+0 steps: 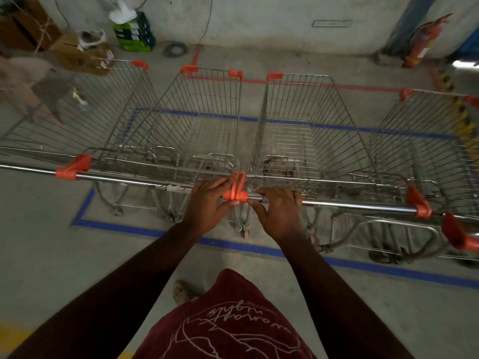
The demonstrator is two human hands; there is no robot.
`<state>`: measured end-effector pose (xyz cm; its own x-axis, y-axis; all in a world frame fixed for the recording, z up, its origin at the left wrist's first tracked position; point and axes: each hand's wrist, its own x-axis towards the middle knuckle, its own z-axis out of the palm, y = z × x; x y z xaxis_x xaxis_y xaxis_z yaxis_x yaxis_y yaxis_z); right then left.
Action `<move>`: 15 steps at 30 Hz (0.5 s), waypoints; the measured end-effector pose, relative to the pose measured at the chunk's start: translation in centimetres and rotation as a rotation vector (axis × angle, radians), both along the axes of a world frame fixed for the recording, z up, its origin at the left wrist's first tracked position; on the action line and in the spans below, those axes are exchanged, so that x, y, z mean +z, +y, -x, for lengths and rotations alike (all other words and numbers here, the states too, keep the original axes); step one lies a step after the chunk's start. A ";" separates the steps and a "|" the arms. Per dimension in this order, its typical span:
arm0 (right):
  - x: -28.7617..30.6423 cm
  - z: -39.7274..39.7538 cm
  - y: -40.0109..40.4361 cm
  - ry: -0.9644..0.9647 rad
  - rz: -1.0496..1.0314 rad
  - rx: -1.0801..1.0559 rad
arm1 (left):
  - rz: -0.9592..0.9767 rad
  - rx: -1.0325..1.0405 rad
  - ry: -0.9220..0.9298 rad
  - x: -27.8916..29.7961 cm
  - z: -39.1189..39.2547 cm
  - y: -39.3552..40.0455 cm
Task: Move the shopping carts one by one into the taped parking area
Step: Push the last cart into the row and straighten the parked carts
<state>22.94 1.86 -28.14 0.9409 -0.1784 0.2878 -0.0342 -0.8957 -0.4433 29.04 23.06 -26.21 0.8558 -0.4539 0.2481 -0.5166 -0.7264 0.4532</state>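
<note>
Your left hand [211, 203] wraps the handle end of one cart [181, 120], and your right hand [278, 211] curls over the neighbouring cart [308, 130] handle. Beyond the blue tape [259, 248], four carts stand abreast inside the outline; the outermost right cart [427, 141] looks to overhang it. Parking seems nearly finished.

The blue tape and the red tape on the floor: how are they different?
The blue tape forms a rectangle around the carts' wheels; the red tape lies farther away, near the wall. The blue tape looks wider, the red tape thinner. The blue tape runs just in front of the person's feet; the red tape is seen through the cart baskets. Both are straight lines on the concrete floor.
</note>
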 end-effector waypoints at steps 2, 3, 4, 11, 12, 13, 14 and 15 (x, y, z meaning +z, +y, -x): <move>-0.1 -0.1 -0.1 0.001 -0.004 0.003 | 0.010 0.001 -0.014 0.1 0.0 -0.1; -0.1 -0.1 -0.2 -0.001 -0.011 0.004 | 0.005 0.000 -0.016 0.2 0.0 -0.1; -0.1 -0.1 -0.2 -0.006 -0.016 0.004 | -0.003 0.001 -0.013 0.2 0.0 -0.1; -0.3 0.1 -0.2 -0.076 -0.041 -0.011 | -0.007 -0.006 0.016 0.4 -0.1 -0.1; -0.3 0.1 -0.2 -0.091 -0.038 -0.011 | -0.003 -0.014 0.008 0.4 -0.1 0.0; -0.3 0.2 -0.1 -0.101 -0.033 -0.011 | 0.001 -0.020 0.002 0.5 -0.1 0.0; -0.4 0.3 -0.1 -0.106 -0.029 -0.010 | 0.005 -0.023 -0.005 0.5 -0.1 0.0; -0.3 0.3 -0.1 -0.108 -0.022 -0.010 | 0.007 -0.022 -0.010 0.5 0.0 0.0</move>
